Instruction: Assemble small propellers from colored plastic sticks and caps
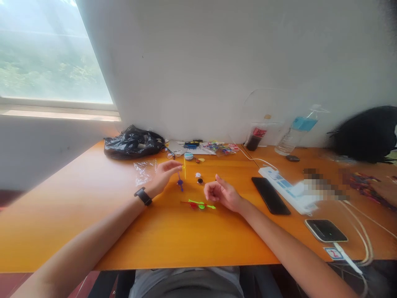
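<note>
My left hand (pixel 165 176), with a dark watch on its wrist, reaches over the middle of the table. Its thumb and fingers are pinched together at a thin yellow plastic arrow piece (pixel 185 169). Just below those fingertips lies a blue arrow piece with a round hub (pixel 180 182). My right hand (pixel 222 193) hovers with curled fingers and a raised thumb; whatever it may hold is hidden. Beneath it, on the table, lie a green arrow piece (pixel 202 205) and a red one (pixel 193 205), side by side. A white round piece (pixel 197 175) and a black round piece (pixel 200 181) sit between my hands.
A black plastic bag (pixel 133 142) and a clear bag (pixel 145 171) lie left. Small parts and tools (pixel 192 145) line the wall. To the right are a phone (pixel 270 195), a power strip (pixel 283 186), a bottle (pixel 291 136), a white-edged device (pixel 326 230) and cables.
</note>
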